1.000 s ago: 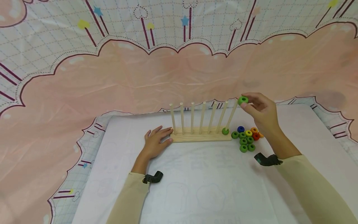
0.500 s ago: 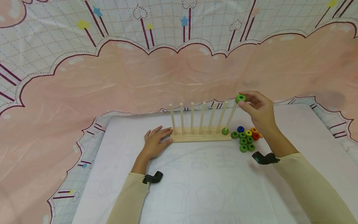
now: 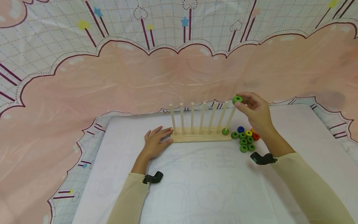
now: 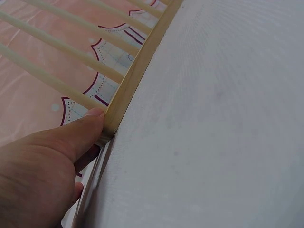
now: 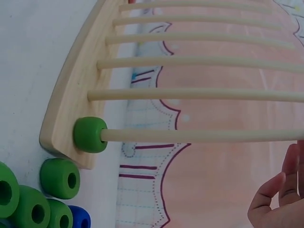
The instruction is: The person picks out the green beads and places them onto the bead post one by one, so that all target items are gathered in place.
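Observation:
A wooden peg rack [image 3: 201, 137] stands on the white table with several upright pegs in a row. My left hand [image 3: 153, 143] rests at its left end. The fingers are spread, and thumb and forefinger touch the base; in the left wrist view the thumb [image 4: 85, 128] lies against the corner. My right hand [image 3: 258, 113] pinches a green bead [image 3: 237, 100] at the top of the rightmost peg [image 3: 230, 118]. Whether the peg tip is inside its hole I cannot tell. Another green bead [image 3: 225, 131] sits at that peg's foot. The right wrist view does not show the held bead.
Right of the rack lies a cluster of loose beads: several green beads [image 3: 243, 141], a blue bead [image 3: 240, 129], a yellow bead [image 3: 248, 133], a red bead [image 3: 255, 137] and some orange partly behind the right hand. A patterned cloth [image 3: 167, 81] hangs behind the table.
My right hand has moved left with the green bead, from beside the rightmost peg to over its top. The left hand and the rack have stayed still.

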### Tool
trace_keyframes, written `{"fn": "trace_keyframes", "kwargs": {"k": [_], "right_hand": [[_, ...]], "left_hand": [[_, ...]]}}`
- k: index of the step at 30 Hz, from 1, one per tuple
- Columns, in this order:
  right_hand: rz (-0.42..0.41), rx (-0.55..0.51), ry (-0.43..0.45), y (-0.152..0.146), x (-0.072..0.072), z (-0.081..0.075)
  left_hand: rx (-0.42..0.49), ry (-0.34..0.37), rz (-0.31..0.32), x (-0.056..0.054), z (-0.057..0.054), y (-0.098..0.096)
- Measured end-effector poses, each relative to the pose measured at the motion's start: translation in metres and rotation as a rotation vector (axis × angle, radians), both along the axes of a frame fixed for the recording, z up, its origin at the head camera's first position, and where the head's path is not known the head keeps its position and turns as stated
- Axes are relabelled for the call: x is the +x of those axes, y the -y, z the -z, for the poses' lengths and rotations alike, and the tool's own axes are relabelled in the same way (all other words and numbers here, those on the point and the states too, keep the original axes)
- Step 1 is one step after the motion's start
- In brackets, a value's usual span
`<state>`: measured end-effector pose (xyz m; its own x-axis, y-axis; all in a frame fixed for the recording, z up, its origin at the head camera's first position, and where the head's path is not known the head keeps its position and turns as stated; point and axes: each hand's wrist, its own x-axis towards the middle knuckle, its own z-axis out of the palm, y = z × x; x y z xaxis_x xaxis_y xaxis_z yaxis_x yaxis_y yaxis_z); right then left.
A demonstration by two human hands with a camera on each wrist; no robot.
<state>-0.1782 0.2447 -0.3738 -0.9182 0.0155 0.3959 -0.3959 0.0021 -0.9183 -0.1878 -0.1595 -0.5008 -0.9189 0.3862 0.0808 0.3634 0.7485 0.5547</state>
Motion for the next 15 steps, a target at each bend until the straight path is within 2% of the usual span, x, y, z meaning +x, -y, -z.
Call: {"fn": "trace_keyframes", "kwargs": {"k": [7,15], "right_hand": [[0.045,0.095,0.037,0.0011,0.0025,0.0040],[0.066,0.135,0.067,0.0018,0.0053,0.0082]], "left_hand": [[-0.002,0.000,-0.003,0.0004,-0.0006,-0.0002],[-0.001,0.000,-0.003,0.0007,-0.0011,-0.0007]]}}
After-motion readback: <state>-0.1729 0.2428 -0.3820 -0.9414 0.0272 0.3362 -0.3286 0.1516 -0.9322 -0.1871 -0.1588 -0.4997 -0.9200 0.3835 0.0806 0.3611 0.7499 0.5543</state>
